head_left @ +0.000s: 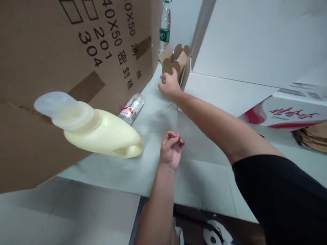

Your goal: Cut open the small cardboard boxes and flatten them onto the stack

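Observation:
My right hand [169, 83] reaches out to a small cardboard box [171, 67] with raised flaps at the far end of the table. Its thumb and index finger are apart, with the index finger against or just in front of the near flap; contact is unclear. The other fingers are partly hidden. Nearer to me, my left hand [171, 149] hovers over the table, palm turned up. Its fingers are curled in towards the thumb, and I see nothing in them. Left of it stands a pale yellow jug-like bottle [107, 134] with a translucent cap.
A large printed cardboard carton [51, 54] walls off the left. Against it lies a clear plastic bottle [132, 108]; a green-labelled water bottle [165, 29] stands behind the small box. A red-and-white carton [288, 109] and brown paper bags [315, 136] are at right on the pale tablecloth [204, 180].

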Demonstrator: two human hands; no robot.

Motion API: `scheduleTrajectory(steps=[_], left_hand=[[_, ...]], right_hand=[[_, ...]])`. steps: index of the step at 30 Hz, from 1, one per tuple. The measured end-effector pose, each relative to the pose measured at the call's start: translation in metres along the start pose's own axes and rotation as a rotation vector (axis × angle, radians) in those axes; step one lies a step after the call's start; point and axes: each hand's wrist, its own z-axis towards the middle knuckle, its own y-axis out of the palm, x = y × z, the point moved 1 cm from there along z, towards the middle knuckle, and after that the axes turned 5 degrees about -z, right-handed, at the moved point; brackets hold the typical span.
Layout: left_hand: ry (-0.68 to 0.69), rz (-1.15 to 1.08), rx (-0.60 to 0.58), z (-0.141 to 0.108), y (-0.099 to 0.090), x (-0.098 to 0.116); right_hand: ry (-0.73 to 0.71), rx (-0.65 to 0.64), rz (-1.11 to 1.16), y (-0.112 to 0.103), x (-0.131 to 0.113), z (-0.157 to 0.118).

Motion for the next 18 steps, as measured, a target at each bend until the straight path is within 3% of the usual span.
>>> scheduleTrajectory(steps=[3, 7, 13, 18], left_hand=[[-0.005, 0.007, 0.010, 0.001, -0.004, 0.004], [0.001, 0.027, 0.015, 0.003, -0.006, 0.008], [0.125, 0.084, 0.044, 0.003, 0.002, 0.005], [0.291, 0.131, 0.145, 0.000, 0.000, -0.001]], right_hand=[[0.193, 0.095, -0.023, 0.003, 0.002, 0.055], [0.258, 0.093, -0.054, 0.001, 0.017, 0.077], [0.098, 0.065, -0.129, 0.002, 0.016, 0.048], [-0.046, 0.063, -0.126, -0.015, 0.013, -0.018]])
